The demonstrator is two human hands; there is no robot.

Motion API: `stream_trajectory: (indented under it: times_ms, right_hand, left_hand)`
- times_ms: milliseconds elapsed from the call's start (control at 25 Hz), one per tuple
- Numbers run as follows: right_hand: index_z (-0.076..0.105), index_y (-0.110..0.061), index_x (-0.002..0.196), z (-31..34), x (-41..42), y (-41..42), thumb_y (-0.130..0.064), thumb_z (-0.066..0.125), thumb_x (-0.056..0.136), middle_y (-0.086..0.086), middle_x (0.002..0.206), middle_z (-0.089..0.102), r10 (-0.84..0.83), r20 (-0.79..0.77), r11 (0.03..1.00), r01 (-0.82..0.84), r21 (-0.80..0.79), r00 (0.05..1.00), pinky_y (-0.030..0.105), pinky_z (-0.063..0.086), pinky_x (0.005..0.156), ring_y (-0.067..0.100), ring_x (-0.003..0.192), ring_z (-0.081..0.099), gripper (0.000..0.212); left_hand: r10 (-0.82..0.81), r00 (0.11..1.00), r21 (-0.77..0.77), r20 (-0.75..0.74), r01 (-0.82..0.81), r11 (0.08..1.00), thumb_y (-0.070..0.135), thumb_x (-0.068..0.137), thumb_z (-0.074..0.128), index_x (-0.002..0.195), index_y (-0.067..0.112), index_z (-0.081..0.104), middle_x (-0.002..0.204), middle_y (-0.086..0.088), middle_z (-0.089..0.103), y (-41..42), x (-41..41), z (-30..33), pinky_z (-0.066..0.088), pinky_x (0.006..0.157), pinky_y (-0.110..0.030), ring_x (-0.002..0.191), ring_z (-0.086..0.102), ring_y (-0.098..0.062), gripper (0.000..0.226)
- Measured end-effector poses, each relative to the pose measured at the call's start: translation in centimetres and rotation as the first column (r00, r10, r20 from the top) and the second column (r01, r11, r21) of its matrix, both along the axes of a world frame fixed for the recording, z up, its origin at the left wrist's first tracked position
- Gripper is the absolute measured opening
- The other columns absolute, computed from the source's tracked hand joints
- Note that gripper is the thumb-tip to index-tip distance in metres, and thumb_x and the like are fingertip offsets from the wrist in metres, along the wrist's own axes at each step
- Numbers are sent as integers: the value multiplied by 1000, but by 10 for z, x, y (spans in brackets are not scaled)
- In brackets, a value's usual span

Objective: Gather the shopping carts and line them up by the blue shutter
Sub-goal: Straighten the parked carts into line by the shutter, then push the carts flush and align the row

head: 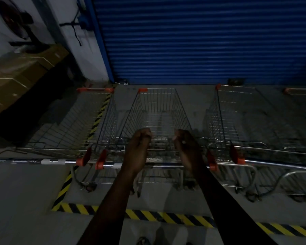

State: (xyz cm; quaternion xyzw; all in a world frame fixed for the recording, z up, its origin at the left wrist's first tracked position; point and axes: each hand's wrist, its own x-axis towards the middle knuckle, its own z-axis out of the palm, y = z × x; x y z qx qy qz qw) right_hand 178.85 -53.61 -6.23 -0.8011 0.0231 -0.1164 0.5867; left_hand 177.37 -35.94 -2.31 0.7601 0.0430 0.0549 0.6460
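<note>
- Head view: the fingers of the left hand [139, 149] are curled into a loose fist and the fingers of the right hand [185, 149] are curled likewise; whether anything is gripped cannot be told, as both hands are raised above the handle bar [162, 166] of the middle cart [157, 110] and appear clear of it.
- The middle cart is seen as a silver wire basket with orange plastic corner caps and orange brackets at the handle ends; its nose is set close to the blue shutter [201, 41].
- A left cart [88, 117] and a right cart [237, 114] of the same make are parked just beside it, in a row facing the shutter; part of another is seen at the far right edge.
- Yellow-and-black hazard tape [148, 215] is laid on the grey floor behind the carts.
- Cardboard boxes [16, 76] are stacked at the left wall.
</note>
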Motion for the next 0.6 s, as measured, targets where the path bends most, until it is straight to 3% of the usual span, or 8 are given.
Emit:
stream_trajectory:
  times_ms: [80, 160, 320, 440, 600]
  right_hand:
    - [59, -8, 128, 32, -10, -14, -24, 59, 99, 8, 131, 59, 27, 67, 999, -28, 15, 997, 26, 42, 103, 14, 119, 55, 34]
    - [54, -15, 134, 57, -20, -32, -31, 58, 99, 4, 136, 56, 40, 70, 997, -45, 68, 997, 30, 42, 104, 15, 125, 52, 39]
    - [48, -21, 140, 90, -44, -63, -27, 55, 100, -2, 142, 52, 100, 60, 973, -111, 204, 993, 22, 41, 102, 11, 129, 49, 40]
    - [50, -19, 138, 105, -61, -75, -25, 56, 100, 0, 141, 53, 94, 114, 949, -123, 290, 989, 21, 44, 102, 11, 129, 50, 39]
    - [50, -20, 137, 118, -89, -86, -36, 55, 92, 0, 139, 54, 85, 162, 943, -132, 306, 983, 24, 43, 102, 9, 127, 51, 48]
  left_hand:
    - [29, 997, -24, 78, -27, 999, 26, 103, 52, 118, 19, 67, 113, 10, 68, -21, -10, 29, 44, 85, -7, 104, 61, 5, 22]
    - [40, 992, -79, 119, -30, 996, 28, 104, 50, 119, 19, 65, 115, 9, 67, -42, -20, 51, 43, 82, -7, 105, 62, 4, 23]
    - [68, 976, -122, 205, -44, 992, 56, 88, 49, 115, 27, 65, 122, 5, 68, -82, -42, 77, 46, 96, -21, 116, 61, -9, 43]
    - [66, 971, -118, 232, -40, 992, 60, 84, 47, 117, 26, 65, 124, 4, 68, -105, -63, 88, 44, 104, -32, 120, 60, -13, 51]
    - [50, 969, -122, 241, -21, 992, 63, 83, 47, 119, 30, 62, 127, 6, 66, -119, -90, 100, 42, 107, -32, 121, 59, -9, 52]
